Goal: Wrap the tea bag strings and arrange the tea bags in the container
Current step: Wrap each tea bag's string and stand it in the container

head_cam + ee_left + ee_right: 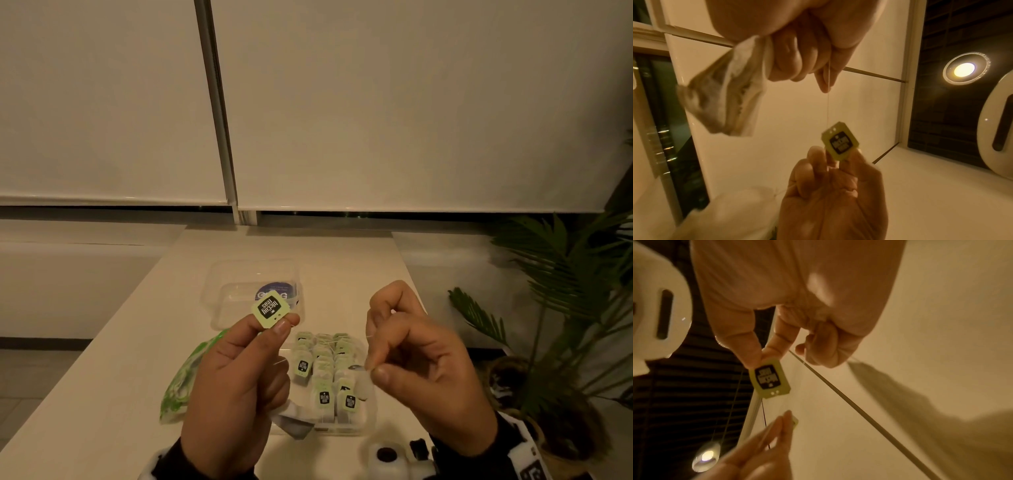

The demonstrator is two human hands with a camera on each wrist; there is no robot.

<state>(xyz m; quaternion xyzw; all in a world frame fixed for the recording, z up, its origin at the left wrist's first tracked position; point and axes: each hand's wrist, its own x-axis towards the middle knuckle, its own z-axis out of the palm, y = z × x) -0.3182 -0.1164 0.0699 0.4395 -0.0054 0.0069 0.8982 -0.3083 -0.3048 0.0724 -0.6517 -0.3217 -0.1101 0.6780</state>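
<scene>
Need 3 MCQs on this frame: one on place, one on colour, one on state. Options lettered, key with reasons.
1. The clear plastic container of tea bags sits:
A. on the floor
B. nearer the person than the clear plastic piece with a blue round label
C. in the plant pot

2. The small paper tag held up is:
A. red
B. plain white
C. light green with a black logo

3. The left hand is:
A. pinching the tag
B. flat on the table
C. inside the container

Key: 1 B, the head view shows the labelled piece behind it. 2 C, all three views show green and black. 3 A, thumb and finger pinch the tag, while the right hand grips a white tea bag.
</scene>
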